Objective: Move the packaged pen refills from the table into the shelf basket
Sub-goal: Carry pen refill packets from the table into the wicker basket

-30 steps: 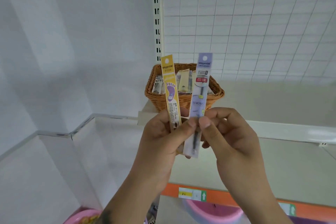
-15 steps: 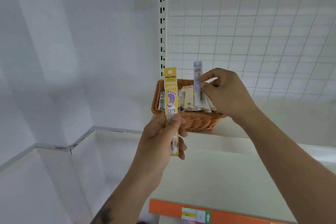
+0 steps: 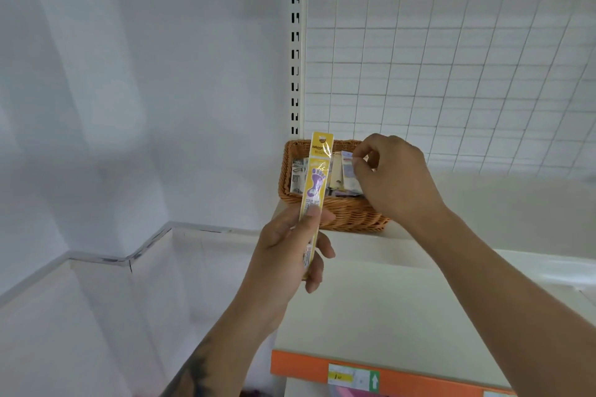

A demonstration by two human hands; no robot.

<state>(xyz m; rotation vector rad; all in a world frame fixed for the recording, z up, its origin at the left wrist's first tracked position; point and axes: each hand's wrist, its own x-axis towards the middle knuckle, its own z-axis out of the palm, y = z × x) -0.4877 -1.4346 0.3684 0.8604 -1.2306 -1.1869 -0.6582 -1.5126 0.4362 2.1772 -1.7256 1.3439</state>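
left hand [image 3: 290, 245]: grips yellow refill pack [image 3: 317, 190] upright before wicker basket [image 3: 351, 213] | right hand [image 3: 392, 177]: fingers pinching lilac refill pack [image 3: 350, 171], apparently lowered inside basket on shelf [image 3: 483, 203]

We see the wicker basket [image 3: 338, 209] on the shelf [image 3: 483, 203] before the wire grid panel [image 3: 451, 58], packets inside it, our left hand's [image 3: 290, 245] refill pack [image 3: 317, 184] upright in front, our right hand [image 3: 393, 177] over its right side.
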